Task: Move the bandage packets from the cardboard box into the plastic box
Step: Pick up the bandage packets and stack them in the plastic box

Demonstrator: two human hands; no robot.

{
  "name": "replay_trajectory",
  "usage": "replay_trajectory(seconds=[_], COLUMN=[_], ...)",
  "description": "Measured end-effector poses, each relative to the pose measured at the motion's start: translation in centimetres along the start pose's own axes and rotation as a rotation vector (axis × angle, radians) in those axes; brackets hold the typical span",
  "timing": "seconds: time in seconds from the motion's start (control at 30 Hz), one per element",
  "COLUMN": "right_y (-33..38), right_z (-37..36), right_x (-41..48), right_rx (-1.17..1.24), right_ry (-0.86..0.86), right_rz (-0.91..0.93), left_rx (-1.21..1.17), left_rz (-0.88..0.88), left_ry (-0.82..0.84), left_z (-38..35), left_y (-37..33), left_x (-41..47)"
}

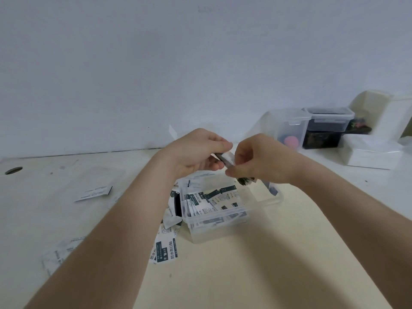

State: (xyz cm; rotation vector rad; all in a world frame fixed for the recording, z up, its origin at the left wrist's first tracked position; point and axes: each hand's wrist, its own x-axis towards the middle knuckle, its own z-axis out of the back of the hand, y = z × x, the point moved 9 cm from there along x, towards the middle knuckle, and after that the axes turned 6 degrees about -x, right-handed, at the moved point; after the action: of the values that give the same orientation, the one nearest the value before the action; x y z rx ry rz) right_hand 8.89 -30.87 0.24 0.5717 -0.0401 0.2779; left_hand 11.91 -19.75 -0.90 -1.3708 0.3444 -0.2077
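Observation:
A clear plastic box [217, 228] stands open at the table's middle with several white-and-dark-green bandage packets [207, 202] inside. Just above its far side, my left hand [198, 150] and my right hand [254, 159] meet and both pinch a small stack of packets [228, 158]; a few hang below my right fingers. More packets [166, 250] lie loose on the table at the box's left. A white-and-green cardboard box [176, 205] lies partly hidden between my left forearm and the plastic box.
A single packet [93, 194] lies on a clear sheet at the left. Lidded clear containers [330, 118] and white boxes [374, 155] stand at the back right against the wall. A dark hole [13, 170] marks the table's far left.

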Motion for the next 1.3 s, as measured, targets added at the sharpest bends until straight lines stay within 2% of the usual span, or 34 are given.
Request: replay_trajectory(seconds=[0.07, 0.13, 0.37, 0.6, 0.67, 0.8, 0.9, 1.03, 1.13, 1.23, 1.3], right_y=[-0.4, -0.6, -0.5, -0.7, -0.2, 1.6, 2.4, 2.8, 2.7, 2.4, 2.5], right_z=[-0.6, -1.1, -1.9, -0.9, -0.1, 2.1, 3.3, 4.1, 4.4, 3.5, 2.2], right_x=[-0.4, -0.6, -1.0, -0.9, -1.2, -1.9, -2.7, -3.4, -3.5, -3.1, -2.8], right_rx=[0.375, 0.558, 0.646, 0.511, 0.403, -0.031, 0.003, -0.072, -0.217, -0.419, -0.582], right_ry=[0.081, 0.142, 0.222, 0.173, 0.122, -0.143, -0.349, -0.451, -0.415, -0.273, -0.166], right_rz=[-0.041, -0.049, -0.103, -0.129, -0.091, 0.085, 0.202, 0.306, 0.315, 0.29, 0.3], left_rx=[-0.122, -0.22, -0.286, -0.306, -0.362, -0.503, -0.577, -0.602, -0.468, 0.13, 0.517], left_rz=[-0.008, -0.027, -0.063, -0.013, 0.0, 0.022, 0.029, 0.03, 0.052, -0.024, -0.11], left_ry=[0.07, 0.113, 0.029, 0.036, 0.029, -0.001, 0.015, 0.068, 0.057, -0.154, -0.175], left_z=[-0.4, -0.5, 0.2, -0.3, -0.1, 0.7, 0.7, -0.2, -0.6, 1.4, 1.3], left_y=[0.0, 0.1, 0.4, 0.9, 1.1, 1.5, 1.5, 1.0, 1.5, 1.1, -0.1], left_x=[-0.4, -0.7, -0.3, -0.1, -0.1, 0.0, -0.1, -0.2, -0.3, -0.3, -0.4])
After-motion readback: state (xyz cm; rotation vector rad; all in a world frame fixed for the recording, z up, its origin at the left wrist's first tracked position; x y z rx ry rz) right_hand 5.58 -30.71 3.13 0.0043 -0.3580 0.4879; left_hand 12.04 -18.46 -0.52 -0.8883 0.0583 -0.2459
